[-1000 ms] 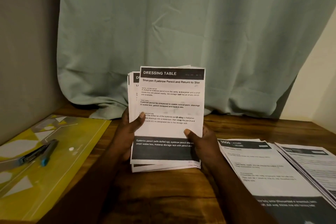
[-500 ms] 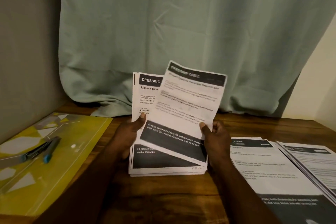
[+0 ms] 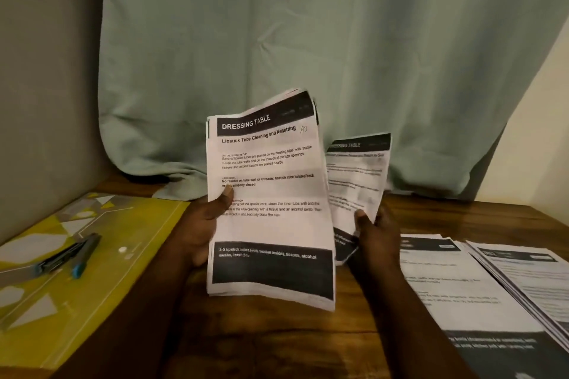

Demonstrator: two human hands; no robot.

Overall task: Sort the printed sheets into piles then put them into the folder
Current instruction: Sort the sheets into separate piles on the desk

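My left hand [image 3: 203, 224] grips a stack of printed sheets [image 3: 271, 224] headed "DRESSING TABLE", held upright above the wooden table, thumb on its front. To its right, my right hand [image 3: 374, 234] pinches a single "DRESSING TABLE" sheet [image 3: 357, 181] by its lower part, apart from the stack and partly behind it. Two piles of printed sheets lie flat on the table at the right: a nearer pile [image 3: 455, 289] and a farther-right pile [image 3: 532, 280]. A yellow folder [image 3: 101, 264] lies flat at the left.
Two blue-tipped markers [image 3: 70, 258] lie on the yellow folder. A green curtain [image 3: 308, 55] hangs behind the table, its hem resting on the wood. A grey wall [image 3: 46, 86] closes the left side. Bare wooden table [image 3: 277, 341] shows between my forearms.
My right hand has pulled the top sheet off the stack and carried it right. The lipstick-tube sheet now fronts the stack, which my left hand has lifted and tilted.
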